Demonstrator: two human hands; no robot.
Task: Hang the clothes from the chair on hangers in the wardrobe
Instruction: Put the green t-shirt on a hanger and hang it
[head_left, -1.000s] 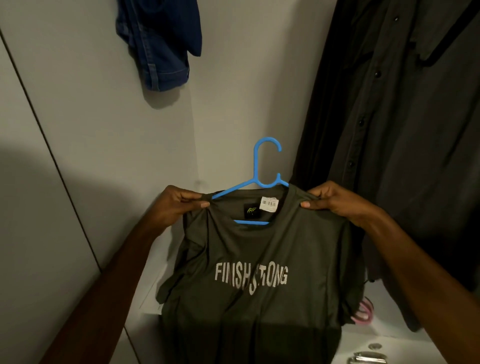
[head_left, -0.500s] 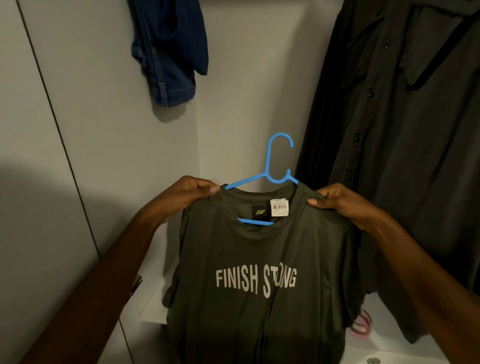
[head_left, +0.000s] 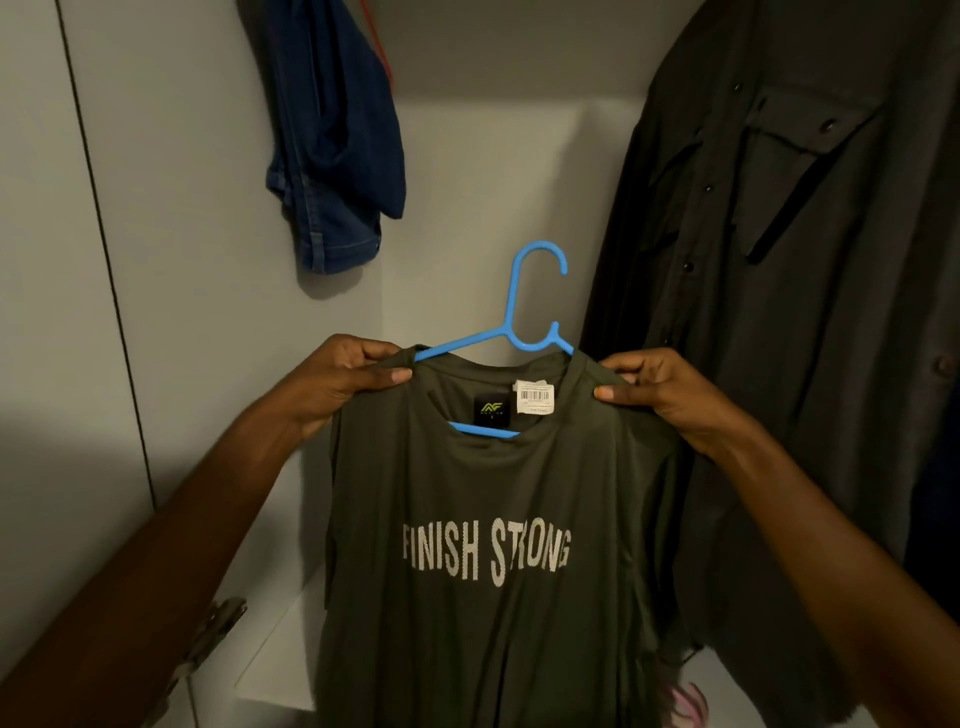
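- The shirt (head_left: 467, 519) is draped on a blue hanger (head_left: 524, 312), held up inside the wardrobe.
- Its shoulders are pinched by the left hand (head_left: 337, 384) and right hand (head_left: 670, 395).

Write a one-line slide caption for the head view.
Both hands, left and right, hold a T-shirt by its shoulders on a blue hanger.

Dim light. Pale wardrobe wall (head_left: 171, 291) on left with vertical door seam (head_left: 104, 249); white shelf (head_left: 280, 665) low down; far back panel (head_left: 483, 171) lighter, shadowed above.
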